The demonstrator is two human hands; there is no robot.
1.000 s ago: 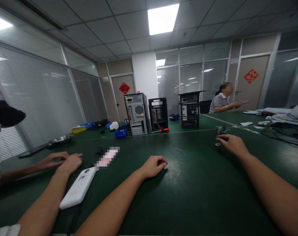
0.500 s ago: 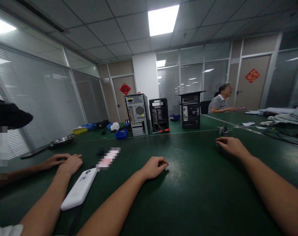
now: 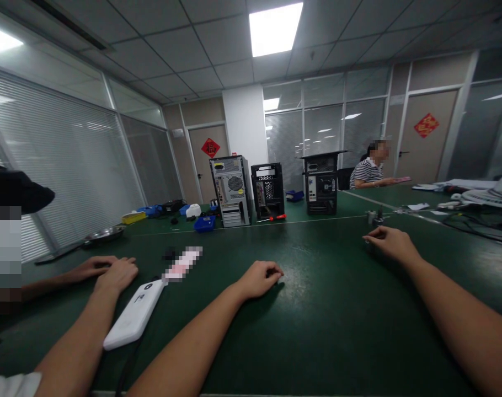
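My left hand (image 3: 260, 279) rests on the green table top (image 3: 317, 331), its fingers curled into a pinch. A tiny pale glint shows at those fingertips, too small to name. Farther right, my right hand (image 3: 390, 243) also lies on the table with thumb and fingers pinched together. Something small and shiny is at its fingertips, and I cannot make out what. Just beyond the right hand stand small metal cylindrical parts (image 3: 375, 218), apart from the fingers.
Three computer cases (image 3: 233, 193) stand at the back, with a red-handled screwdriver (image 3: 278, 217) before the middle one. A white power bank (image 3: 135, 314) and a co-worker's hands (image 3: 116, 273) are on the left. Blue trays (image 3: 204, 224) stand behind; cables (image 3: 478, 229) lie right. Another person (image 3: 369, 171) sits beyond.
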